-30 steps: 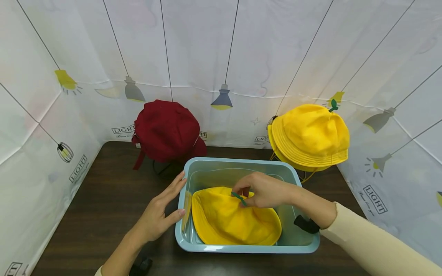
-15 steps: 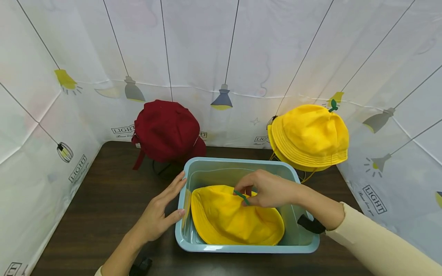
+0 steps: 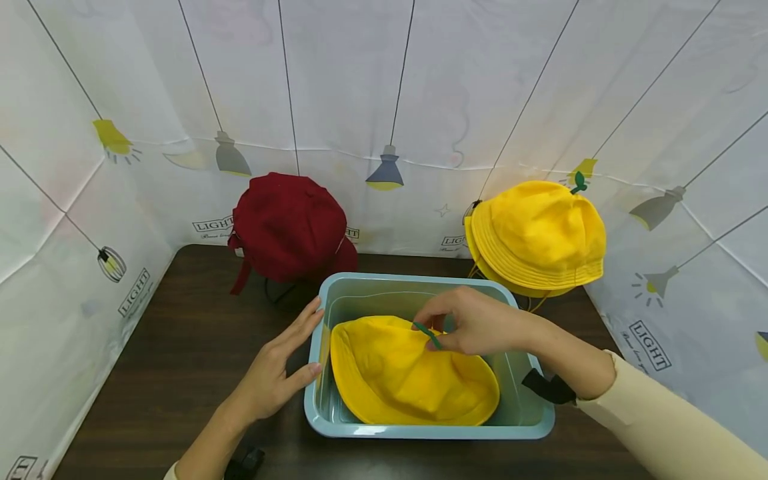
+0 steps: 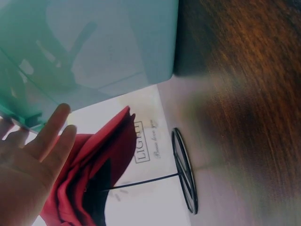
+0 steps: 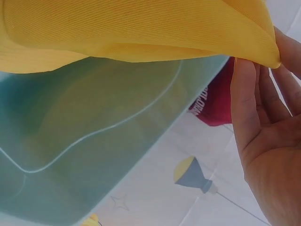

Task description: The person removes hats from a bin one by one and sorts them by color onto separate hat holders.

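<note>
A yellow bucket hat (image 3: 408,380) with a green sprout on its crown lies tilted inside a light blue plastic bin (image 3: 414,432). My right hand (image 3: 480,323) pinches the crown at the sprout; in the right wrist view the fabric (image 5: 141,33) is drawn to a peak at the fingertips. My left hand (image 3: 273,370) has its fingers spread along the bin's left rim. In the left wrist view those extended fingers (image 4: 51,132) lie close to the bin's wall (image 4: 117,42).
A dark red cap (image 3: 291,227) sits on a black wire stand (image 4: 184,169) behind the bin to the left. Another yellow bucket hat (image 3: 540,233) stands back right, above a wire stand. Printed white cloth (image 3: 336,80) walls the dark wooden table (image 3: 192,347).
My right hand has risen a little and shifted right, still pinching the crown, and the yellow hat in the bin has lifted and spread slightly with it. The left hand has stayed put.
</note>
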Demonstrator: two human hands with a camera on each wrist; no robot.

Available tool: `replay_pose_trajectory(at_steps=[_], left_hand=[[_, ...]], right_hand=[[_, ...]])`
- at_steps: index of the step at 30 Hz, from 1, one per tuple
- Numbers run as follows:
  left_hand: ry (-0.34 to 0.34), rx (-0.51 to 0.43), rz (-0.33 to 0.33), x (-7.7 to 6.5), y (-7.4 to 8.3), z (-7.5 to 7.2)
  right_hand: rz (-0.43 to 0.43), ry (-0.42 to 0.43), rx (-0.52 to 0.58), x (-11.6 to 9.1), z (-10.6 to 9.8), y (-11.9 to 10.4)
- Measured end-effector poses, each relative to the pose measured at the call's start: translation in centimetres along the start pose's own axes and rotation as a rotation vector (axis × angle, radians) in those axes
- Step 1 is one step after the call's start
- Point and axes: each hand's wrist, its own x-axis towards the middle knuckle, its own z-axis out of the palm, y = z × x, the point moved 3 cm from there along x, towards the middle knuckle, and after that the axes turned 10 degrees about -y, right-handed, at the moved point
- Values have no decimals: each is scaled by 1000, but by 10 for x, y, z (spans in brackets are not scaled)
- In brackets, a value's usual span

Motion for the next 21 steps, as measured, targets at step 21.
replay_pose_trajectory(at_steps=[21], left_hand=[[0, 17, -37, 1, 2, -1]], right_hand=[[15, 85, 4, -21, -32, -20]])
